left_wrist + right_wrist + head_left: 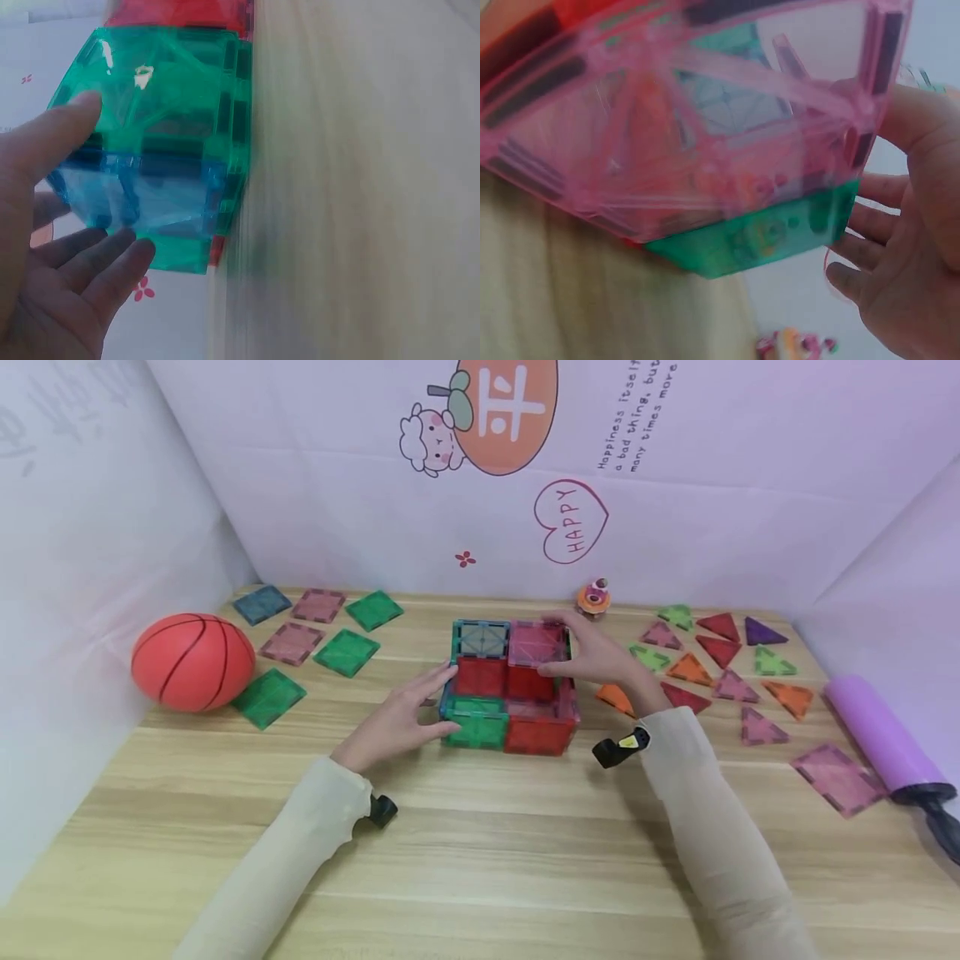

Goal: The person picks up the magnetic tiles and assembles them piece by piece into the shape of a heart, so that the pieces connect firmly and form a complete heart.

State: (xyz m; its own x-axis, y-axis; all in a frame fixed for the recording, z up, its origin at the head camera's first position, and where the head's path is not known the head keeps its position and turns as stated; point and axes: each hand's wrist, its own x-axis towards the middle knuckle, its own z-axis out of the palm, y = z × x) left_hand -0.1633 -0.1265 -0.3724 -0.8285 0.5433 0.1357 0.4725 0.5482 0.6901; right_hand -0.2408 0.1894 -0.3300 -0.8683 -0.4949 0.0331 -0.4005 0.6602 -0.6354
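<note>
A box-like structure of translucent magnetic tiles point(480, 727) stands mid-table, with green and red tiles in front and blue ones on its left side. A greyish tile point(482, 639) and a pink tile point(536, 645) cover its back row on top. My right hand point(596, 652) holds the pink tile, thumb at its front edge and fingers at the back. My left hand point(397, 718) flanks the left side with fingers loosely extended. In the left wrist view, its thumb overlaps a green tile point(172, 82) and its fingertips are close to a blue tile point(142, 195).
A red toy basketball point(193, 662) and several loose square tiles point(347, 652) are on the left. Several triangular tiles point(718, 652) lie to the right, near a pink square tile point(838, 778) and a purple pump point(885, 735). Behind the structure stands a small figurine point(593, 598).
</note>
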